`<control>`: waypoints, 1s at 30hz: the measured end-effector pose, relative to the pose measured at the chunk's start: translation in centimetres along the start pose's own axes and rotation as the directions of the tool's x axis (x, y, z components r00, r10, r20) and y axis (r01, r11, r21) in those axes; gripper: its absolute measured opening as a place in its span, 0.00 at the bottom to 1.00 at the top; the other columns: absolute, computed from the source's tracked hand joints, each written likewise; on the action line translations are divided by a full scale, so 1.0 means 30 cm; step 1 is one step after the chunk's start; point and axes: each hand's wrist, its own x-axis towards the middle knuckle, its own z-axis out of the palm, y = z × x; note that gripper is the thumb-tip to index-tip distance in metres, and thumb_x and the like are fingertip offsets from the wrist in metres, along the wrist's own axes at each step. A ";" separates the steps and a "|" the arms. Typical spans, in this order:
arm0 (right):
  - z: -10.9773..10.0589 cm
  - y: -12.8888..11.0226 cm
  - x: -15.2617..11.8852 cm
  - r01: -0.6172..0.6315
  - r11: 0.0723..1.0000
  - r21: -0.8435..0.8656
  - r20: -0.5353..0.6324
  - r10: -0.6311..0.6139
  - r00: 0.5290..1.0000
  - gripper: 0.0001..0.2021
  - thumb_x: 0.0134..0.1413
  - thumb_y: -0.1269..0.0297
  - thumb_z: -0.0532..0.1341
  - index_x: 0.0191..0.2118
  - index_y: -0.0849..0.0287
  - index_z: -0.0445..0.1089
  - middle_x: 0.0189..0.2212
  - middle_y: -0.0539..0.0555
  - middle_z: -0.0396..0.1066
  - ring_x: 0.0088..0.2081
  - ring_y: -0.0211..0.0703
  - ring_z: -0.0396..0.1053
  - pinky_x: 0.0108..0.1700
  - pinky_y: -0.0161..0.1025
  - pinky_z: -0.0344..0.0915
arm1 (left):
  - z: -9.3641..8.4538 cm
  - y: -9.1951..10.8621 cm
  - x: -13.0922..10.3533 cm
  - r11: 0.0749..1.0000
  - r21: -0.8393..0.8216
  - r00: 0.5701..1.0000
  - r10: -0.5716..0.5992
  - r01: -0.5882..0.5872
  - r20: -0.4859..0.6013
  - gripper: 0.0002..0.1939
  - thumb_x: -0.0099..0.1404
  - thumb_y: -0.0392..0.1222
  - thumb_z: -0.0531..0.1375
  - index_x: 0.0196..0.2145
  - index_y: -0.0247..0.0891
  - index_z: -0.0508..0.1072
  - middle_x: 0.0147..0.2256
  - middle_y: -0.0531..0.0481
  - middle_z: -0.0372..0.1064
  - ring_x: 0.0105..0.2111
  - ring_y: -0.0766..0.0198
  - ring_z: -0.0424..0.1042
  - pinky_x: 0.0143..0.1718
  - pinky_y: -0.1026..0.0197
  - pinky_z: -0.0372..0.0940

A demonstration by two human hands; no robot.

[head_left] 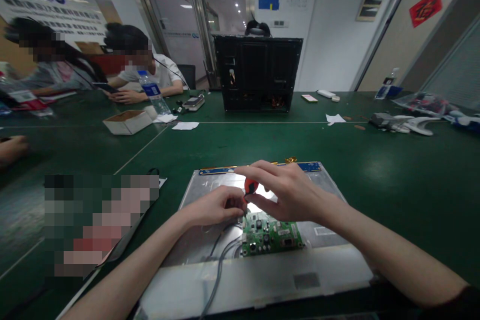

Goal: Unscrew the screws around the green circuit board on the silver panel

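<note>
A screwdriver (251, 186) with a red and black handle stands nearly upright over the upper left corner of a green circuit board (272, 235). My right hand (287, 190) grips the handle from the right, thumb and fingers around it. From the left, my left hand (221, 205) closes its fingertips at the screwdriver's lower end, partly hiding the shaft and tip. The board lies on the silvery back of a flat display panel (322, 232), which has a narrow blue circuit strip (217, 171) along its far edge. Grey cables (221, 265) run from the board's left side toward me.
A black monitor housing (258, 75) stands across the green table. Left of it are a white open box (129, 122), a water bottle (153, 92) and two seated people. A pixelated badge-like item (112, 220) lies by my left arm. Grey-white tools (403, 122) lie at right.
</note>
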 end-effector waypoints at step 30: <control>0.006 0.006 -0.007 0.011 1.000 0.002 -0.029 -0.011 1.000 0.20 0.60 0.69 0.53 0.57 0.64 0.56 0.42 0.57 0.70 0.37 0.39 0.68 0.31 0.36 0.65 | 0.003 -0.015 0.000 1.000 0.020 1.000 -0.020 0.020 0.001 0.07 0.60 0.42 0.58 0.33 0.35 0.72 0.29 0.51 0.69 0.30 0.61 0.68 0.32 0.62 0.62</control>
